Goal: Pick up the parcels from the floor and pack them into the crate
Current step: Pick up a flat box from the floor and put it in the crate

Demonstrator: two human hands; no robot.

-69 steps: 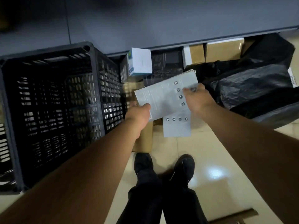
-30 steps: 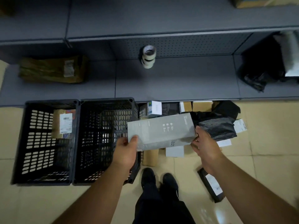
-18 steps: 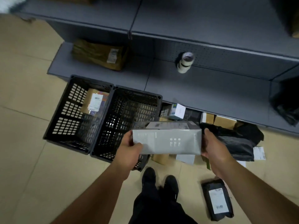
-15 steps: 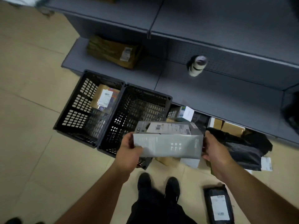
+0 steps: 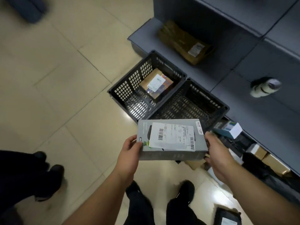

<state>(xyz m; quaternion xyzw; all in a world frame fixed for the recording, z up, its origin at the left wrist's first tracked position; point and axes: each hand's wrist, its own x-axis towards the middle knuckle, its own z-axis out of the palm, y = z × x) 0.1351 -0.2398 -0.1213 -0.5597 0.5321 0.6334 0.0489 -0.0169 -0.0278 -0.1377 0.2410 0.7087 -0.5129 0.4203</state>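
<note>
Two black perforated plastic crates sit side by side on the tiled floor: the nearer crate [image 5: 191, 108] and the farther crate [image 5: 129, 88], which holds a brown labelled parcel [image 5: 155, 83]. In front of the nearer one, a grey rectangular cardboard box [image 5: 172, 140] with a white shipping label is held level, gripped at its ends by the left hand [image 5: 131, 148] and right hand [image 5: 215, 153].

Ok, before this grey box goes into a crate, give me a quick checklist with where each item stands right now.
1. Grip: left hand and right hand hold opposite ends of the grey box: ok.
2. Shipping label faces up: ok.
3. Right crate looks empty: ok.
4. Left crate already holds a brown parcel, with floor space beside it: ok.
5. Box over a crate: not ok, it is short of both.
6. Weight: cannot tell.
</note>
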